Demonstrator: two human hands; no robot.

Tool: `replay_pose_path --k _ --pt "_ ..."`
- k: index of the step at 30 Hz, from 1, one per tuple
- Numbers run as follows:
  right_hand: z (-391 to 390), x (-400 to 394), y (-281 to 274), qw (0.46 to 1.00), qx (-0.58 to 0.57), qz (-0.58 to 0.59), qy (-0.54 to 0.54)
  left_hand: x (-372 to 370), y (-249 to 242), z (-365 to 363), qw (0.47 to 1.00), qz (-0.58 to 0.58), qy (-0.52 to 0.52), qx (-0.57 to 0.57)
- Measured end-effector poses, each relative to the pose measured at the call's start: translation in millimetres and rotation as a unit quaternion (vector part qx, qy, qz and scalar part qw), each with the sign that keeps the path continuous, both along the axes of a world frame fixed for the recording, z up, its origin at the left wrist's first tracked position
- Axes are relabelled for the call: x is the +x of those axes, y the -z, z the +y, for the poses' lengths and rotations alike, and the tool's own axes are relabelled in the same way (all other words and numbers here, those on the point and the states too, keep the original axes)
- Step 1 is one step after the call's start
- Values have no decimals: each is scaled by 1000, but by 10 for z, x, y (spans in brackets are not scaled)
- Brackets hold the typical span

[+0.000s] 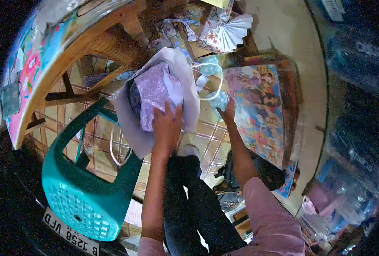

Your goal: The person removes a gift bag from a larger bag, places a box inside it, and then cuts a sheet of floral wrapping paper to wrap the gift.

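Note:
A white bag [189,81] with pale loop handles stands open in front of me, stuffed with folded cloth. On top lies a purple patterned cloth [153,87], with a plain pale lavender part beside it. My left hand [167,128] reaches into the bag's mouth, its fingers spread and resting on the purple cloth. Right of the bag, my right hand [228,114] pinches the edge of a light blue patterned cloth piece [218,100] between thumb and fingers. One bag handle [221,77] loops out just above that piece.
A green plastic chair [82,205] stands at the left, near a wooden table edge [65,55]. Colourful printed boards [257,115] lean at the right. A folded paper fan [236,34] and patterned scraps lie at the back. Plastic-wrapped packs [356,170] line the right side.

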State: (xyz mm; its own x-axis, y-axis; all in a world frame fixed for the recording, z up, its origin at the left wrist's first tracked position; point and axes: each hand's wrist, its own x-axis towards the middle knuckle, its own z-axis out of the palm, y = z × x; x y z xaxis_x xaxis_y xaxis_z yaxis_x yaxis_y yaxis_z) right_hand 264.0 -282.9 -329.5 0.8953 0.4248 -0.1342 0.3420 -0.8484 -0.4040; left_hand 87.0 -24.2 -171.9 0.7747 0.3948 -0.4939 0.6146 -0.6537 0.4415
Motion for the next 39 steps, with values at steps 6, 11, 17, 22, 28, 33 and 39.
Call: replay_pose_path --k 6,11,17,22,28,33,39 --pt "238 69 207 986 -114 80 87 -85 -353 100 989 -2 -138 -44" --pt "756 266 -83 924 353 144 27 9 -517 95 971 -50 -205 -110" --pt "1299 978 216 990 128 -28 -58 52 -368 -81 996 -53 -48 51" --pt "1420 1047 303 997 71 -6 -13 183 -564 60 982 -32 -187 -27" --pt "1345 379 -793 922 349 -48 158 -208 -505 301 956 -61 -254 -132" --pt "1433 -71 -987 944 231 227 59 -173 -588 228 953 -43 -264 -141" --pt "1430 -691 -581 937 128 320 52 -251 -452 306 946 -53 -282 -151"
